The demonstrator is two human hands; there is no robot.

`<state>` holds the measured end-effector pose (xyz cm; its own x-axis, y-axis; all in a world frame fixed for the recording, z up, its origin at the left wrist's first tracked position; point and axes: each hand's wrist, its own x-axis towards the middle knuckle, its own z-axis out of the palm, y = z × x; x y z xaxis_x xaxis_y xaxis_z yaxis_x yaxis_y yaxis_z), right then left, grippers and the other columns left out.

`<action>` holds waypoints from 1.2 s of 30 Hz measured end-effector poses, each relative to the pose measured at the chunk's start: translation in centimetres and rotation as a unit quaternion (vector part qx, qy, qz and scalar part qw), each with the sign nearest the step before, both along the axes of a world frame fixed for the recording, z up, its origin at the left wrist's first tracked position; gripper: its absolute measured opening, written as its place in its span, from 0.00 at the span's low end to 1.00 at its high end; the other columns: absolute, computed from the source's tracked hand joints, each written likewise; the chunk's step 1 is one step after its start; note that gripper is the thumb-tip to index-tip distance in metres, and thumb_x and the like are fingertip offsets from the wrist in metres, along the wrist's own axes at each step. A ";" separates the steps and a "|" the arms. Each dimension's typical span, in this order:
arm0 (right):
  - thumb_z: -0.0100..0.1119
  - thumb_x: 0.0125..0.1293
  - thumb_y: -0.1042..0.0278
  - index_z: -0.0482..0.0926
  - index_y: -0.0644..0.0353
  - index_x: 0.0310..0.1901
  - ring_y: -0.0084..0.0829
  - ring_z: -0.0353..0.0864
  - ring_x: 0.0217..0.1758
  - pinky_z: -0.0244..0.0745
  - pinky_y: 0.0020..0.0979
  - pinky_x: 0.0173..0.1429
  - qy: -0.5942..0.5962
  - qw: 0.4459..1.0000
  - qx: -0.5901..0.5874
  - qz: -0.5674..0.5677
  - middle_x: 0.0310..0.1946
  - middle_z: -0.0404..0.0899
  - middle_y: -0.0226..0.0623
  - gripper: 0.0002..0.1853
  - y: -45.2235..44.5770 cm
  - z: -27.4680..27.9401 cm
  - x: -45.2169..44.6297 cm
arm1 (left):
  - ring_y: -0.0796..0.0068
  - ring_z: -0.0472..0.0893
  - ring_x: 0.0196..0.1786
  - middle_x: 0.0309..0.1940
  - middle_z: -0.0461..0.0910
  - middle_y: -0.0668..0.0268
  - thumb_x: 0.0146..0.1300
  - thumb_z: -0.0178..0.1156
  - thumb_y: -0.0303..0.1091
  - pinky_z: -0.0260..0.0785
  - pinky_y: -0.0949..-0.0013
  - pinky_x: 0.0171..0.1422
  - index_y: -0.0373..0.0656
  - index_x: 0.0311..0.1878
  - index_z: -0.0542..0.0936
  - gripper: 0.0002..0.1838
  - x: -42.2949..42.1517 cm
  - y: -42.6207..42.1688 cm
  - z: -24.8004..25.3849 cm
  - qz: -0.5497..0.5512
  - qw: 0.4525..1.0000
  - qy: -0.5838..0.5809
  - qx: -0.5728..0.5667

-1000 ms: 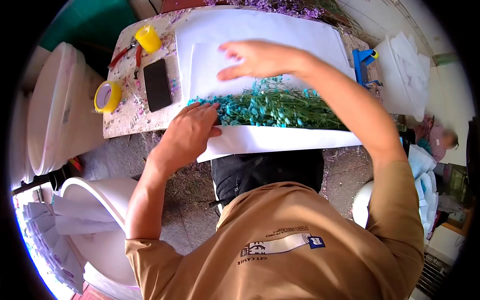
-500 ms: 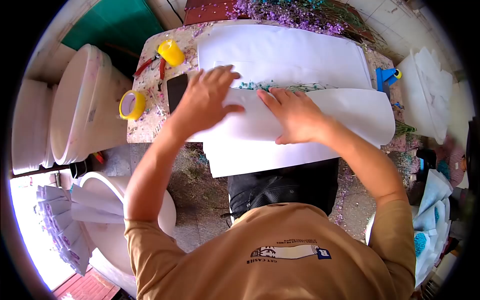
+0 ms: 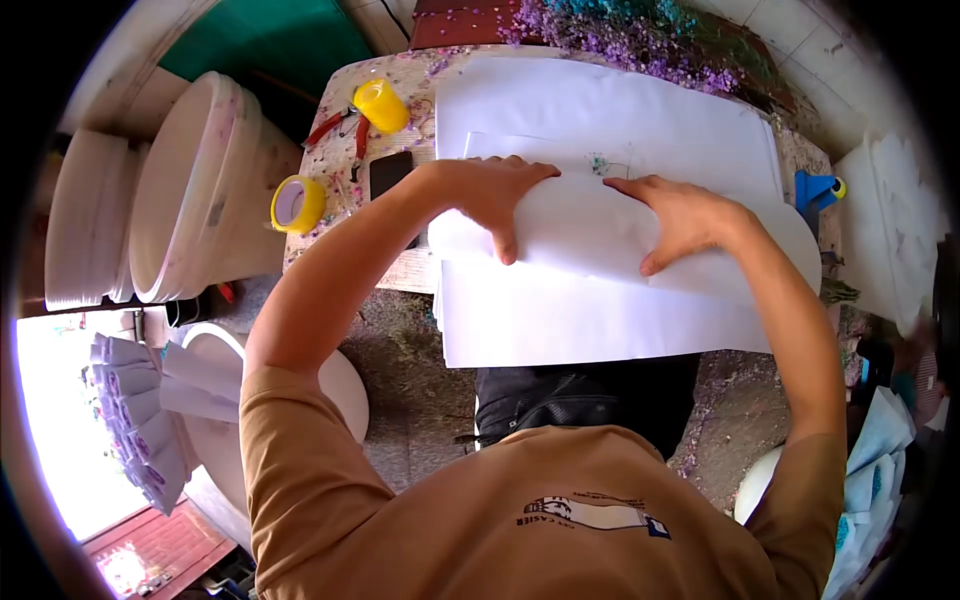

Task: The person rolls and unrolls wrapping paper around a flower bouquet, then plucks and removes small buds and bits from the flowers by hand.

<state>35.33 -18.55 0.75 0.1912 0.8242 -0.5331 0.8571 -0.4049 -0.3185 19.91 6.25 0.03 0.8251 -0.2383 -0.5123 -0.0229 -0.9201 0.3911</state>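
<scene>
A sheet of white wrapping paper (image 3: 590, 225) is folded over into a wide, loose roll, lying on more white sheets (image 3: 600, 320). My left hand (image 3: 495, 195) lies across the left part of this roll, thumb toward me and fingers stretched along its far edge. Farther right, my right hand (image 3: 690, 220) rests on the same roll with thumb and fingers spread. Between the fingertips of both hands, small teal flowers (image 3: 602, 165) on thin stems peek out past the far edge. At the right end, green stems (image 3: 838, 291) stick out; the rest of the flowers is hidden inside.
Left on the table are a dark phone (image 3: 389, 172), red-handled pliers (image 3: 361, 148), a yellow tape roll (image 3: 299, 204) and another yellow roll (image 3: 381, 105). A blue tape dispenser (image 3: 818, 190) stands right. Purple flowers (image 3: 630, 45) lie at the back; white buckets (image 3: 180, 190) stand left.
My left hand has come down onto the paper from above its left end. The paper has rolled farther over the flowers, so fewer show. The view has shifted slightly.
</scene>
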 end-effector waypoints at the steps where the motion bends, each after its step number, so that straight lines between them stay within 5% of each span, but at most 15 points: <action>1: 0.81 0.40 0.52 0.54 0.46 0.79 0.54 0.76 0.62 0.73 0.46 0.66 -0.023 0.999 0.032 0.013 0.62 0.72 0.53 0.63 -0.9 0.1 -0.8 | 0.46 0.71 0.67 0.65 0.69 0.45 0.32 0.81 0.45 0.61 0.49 0.75 0.52 0.79 0.56 0.66 -0.3 -0.3 0.2 0.016 0.999 0.028 -0.005; 2: 0.81 0.40 0.52 0.54 0.46 0.79 0.54 0.76 0.62 0.73 0.46 0.66 -0.017 0.999 0.033 0.009 0.62 0.72 0.53 0.63 -1.9 -0.2 -2.0 | 0.46 0.71 0.67 0.65 0.69 0.45 0.32 0.81 0.45 0.61 0.49 0.75 0.52 0.79 0.56 0.66 -1.2 -1.1 0.2 0.012 0.999 0.033 -0.004; 6: 0.78 0.43 0.61 0.60 0.45 0.77 0.50 0.79 0.49 0.74 0.48 0.58 -0.156 0.960 0.233 0.009 0.51 0.73 0.51 0.55 -6.7 -2.5 -8.7 | 0.43 0.75 0.59 0.55 0.72 0.44 0.47 0.72 0.37 0.64 0.40 0.71 0.50 0.77 0.60 0.51 -8.7 -5.3 -1.6 -0.017 0.937 -0.310 0.160; 9: 0.77 0.43 0.65 0.62 0.44 0.76 0.47 0.78 0.47 0.76 0.47 0.54 -0.201 0.939 0.278 0.009 0.48 0.72 0.48 0.54 -8.0 -3.2 -11.4 | 0.46 0.75 0.57 0.53 0.71 0.45 0.49 0.72 0.38 0.65 0.38 0.68 0.52 0.77 0.61 0.50 -11.5 -6.6 -2.3 -0.036 0.895 -0.396 0.200; 14: 0.77 0.41 0.66 0.66 0.45 0.74 0.44 0.81 0.42 0.78 0.42 0.50 -0.129 0.965 0.226 -0.021 0.42 0.77 0.45 0.52 -6.2 -0.9 -8.0 | 0.47 0.78 0.54 0.50 0.75 0.46 0.44 0.74 0.37 0.69 0.45 0.66 0.48 0.74 0.64 0.50 -8.0 -4.9 0.0 -0.036 0.943 -0.301 0.139; 16: 0.78 0.38 0.64 0.68 0.47 0.72 0.45 0.83 0.41 0.79 0.39 0.51 0.055 0.994 0.080 -0.048 0.40 0.80 0.47 0.52 -4.5 -0.1 -4.5 | 0.49 0.81 0.52 0.46 0.79 0.48 0.42 0.74 0.38 0.72 0.54 0.64 0.45 0.71 0.67 0.48 -4.7 -3.2 0.5 0.008 0.996 -0.092 -0.015; 17: 0.78 0.38 0.64 0.68 0.47 0.72 0.45 0.83 0.41 0.79 0.39 0.51 0.052 0.994 0.080 -0.053 0.40 0.80 0.47 0.52 -3.5 -0.6 -2.6 | 0.50 0.82 0.52 0.47 0.81 0.48 0.40 0.75 0.40 0.73 0.59 0.62 0.43 0.68 0.69 0.46 -3.1 -1.9 -0.1 -0.001 0.997 -0.055 -0.046; 20: 0.78 0.39 0.61 0.73 0.58 0.67 0.40 0.88 0.44 0.81 0.38 0.50 0.309 0.948 0.074 -0.032 0.45 0.86 0.49 0.47 -1.3 -3.2 3.2 | 0.48 0.81 0.56 0.55 0.80 0.46 0.38 0.78 0.45 0.73 0.56 0.63 0.42 0.69 0.69 0.50 2.7 0.4 1.4 0.048 0.971 0.207 -0.108; 22: 0.79 0.38 0.61 0.74 0.63 0.65 0.39 0.87 0.47 0.81 0.38 0.53 0.351 0.932 -0.006 -0.091 0.48 0.85 0.49 0.46 0.0 -3.5 5.1 | 0.49 0.78 0.61 0.59 0.78 0.46 0.38 0.78 0.46 0.69 0.57 0.68 0.40 0.70 0.68 0.52 3.9 0.9 1.0 0.039 0.969 0.237 -0.062; 23: 0.80 0.37 0.61 0.75 0.67 0.63 0.38 0.86 0.50 0.81 0.37 0.55 0.395 0.904 -0.085 -0.144 0.51 0.85 0.48 0.45 0.4 -3.5 5.6 | 0.50 0.76 0.64 0.61 0.76 0.46 0.39 0.78 0.47 0.65 0.56 0.71 0.38 0.71 0.67 0.53 3.3 0.7 1.1 0.004 0.994 0.111 -0.016; 27: 0.81 0.39 0.58 0.77 0.65 0.62 0.42 0.85 0.51 0.79 0.37 0.58 0.389 0.901 -0.103 -0.164 0.50 0.85 0.48 0.44 0.4 -3.5 6.1 | 0.46 0.69 0.69 0.65 0.69 0.46 0.41 0.82 0.45 0.57 0.47 0.76 0.34 0.76 0.56 0.61 -1.2 -5.1 0.8 -0.019 0.976 -0.181 0.120; 29: 0.82 0.41 0.53 0.74 0.62 0.65 0.43 0.83 0.55 0.76 0.38 0.62 0.273 0.952 0.044 -0.133 0.54 0.83 0.47 0.47 -0.1 -2.2 4.9 | 0.44 0.71 0.67 0.64 0.70 0.47 0.40 0.81 0.42 0.61 0.48 0.74 0.35 0.75 0.57 0.60 -1.3 -5.3 -0.1 -0.004 0.964 -0.231 0.135; 30: 0.82 0.41 0.53 0.74 0.62 0.65 0.43 0.83 0.55 0.76 0.38 0.62 0.270 0.952 0.045 -0.136 0.54 0.83 0.47 0.47 -0.7 -1.5 4.4 | 0.44 0.71 0.67 0.64 0.70 0.47 0.40 0.81 0.42 0.61 0.48 0.74 0.35 0.75 0.57 0.60 -0.7 -5.0 -0.1 -0.006 0.963 -0.234 0.133; 32: 0.82 0.43 0.48 0.70 0.58 0.69 0.44 0.80 0.59 0.75 0.41 0.64 -0.006 0.984 0.157 -0.084 0.56 0.79 0.46 0.51 -2.2 -0.5 2.9 | 0.45 0.73 0.65 0.62 0.71 0.47 0.39 0.80 0.40 0.64 0.49 0.72 0.37 0.75 0.59 0.58 1.2 -4.2 0.2 0.020 0.985 -0.137 0.102; 36: 0.82 0.40 0.46 0.67 0.63 0.70 0.48 0.77 0.61 0.73 0.44 0.65 -0.051 0.991 0.091 -0.079 0.59 0.75 0.49 0.55 -1.9 -0.3 1.8 | 0.47 0.71 0.66 0.61 0.73 0.48 0.33 0.79 0.41 0.64 0.57 0.73 0.38 0.75 0.61 0.61 6.8 -1.5 0.6 0.001 0.999 0.051 0.017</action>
<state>37.10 -20.45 0.42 0.3711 0.8606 -0.3489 0.8189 -0.4804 -0.3140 26.70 4.79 0.68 0.7688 -0.2184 -0.6010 0.0168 -0.9326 0.3604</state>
